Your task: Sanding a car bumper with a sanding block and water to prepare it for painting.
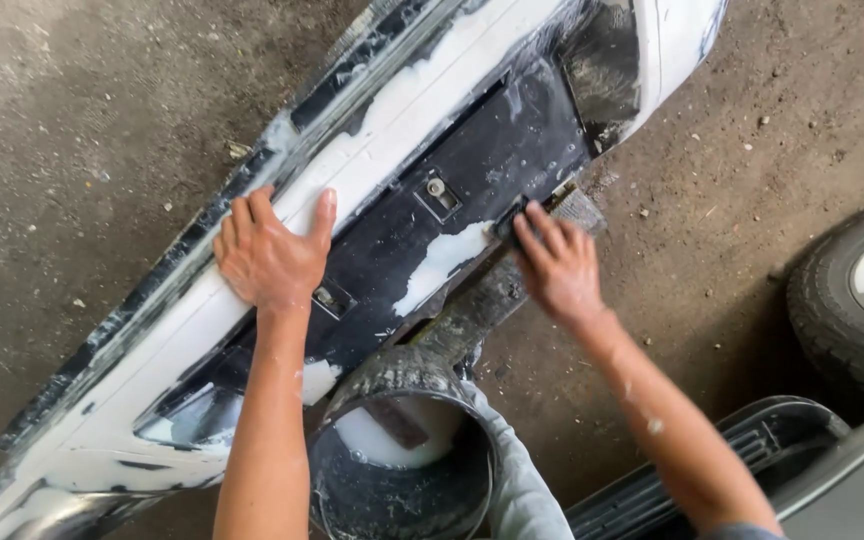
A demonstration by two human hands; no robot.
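A long car bumper [422, 110], white with black patches where the paint is worn away, lies slantwise on the dusty concrete floor [82, 130], running from the lower left corner up toward the top right. The left hand [270, 258] rests flat on its white upper band, palm down, fingers spread and pointing up and away, the thumb stretched out to the right; it grips nothing and only presses on the surface. Its forearm comes straight up from the bottom edge of the view, nearly vertical, with the wrist hardly bent. Just below and between the two arms stands a dirty round bucket [402, 460] with whitish liquid in the bottom, close against the lower edge of the bumper; part of a grey trouser leg shows beside it. Farther right, the right hand [557, 268] lies at the lower edge of the black recessed panel, fingers curled over a small dark sanding block [564, 205] with a greyish abrasive sheet, which it holds pressed to the bumper's edge. The right forearm slants in from the lower right, the elbow out of view, pale spatters along it. At the far right stand a tyre [847, 310] and the dark step of a vehicle [742, 460].
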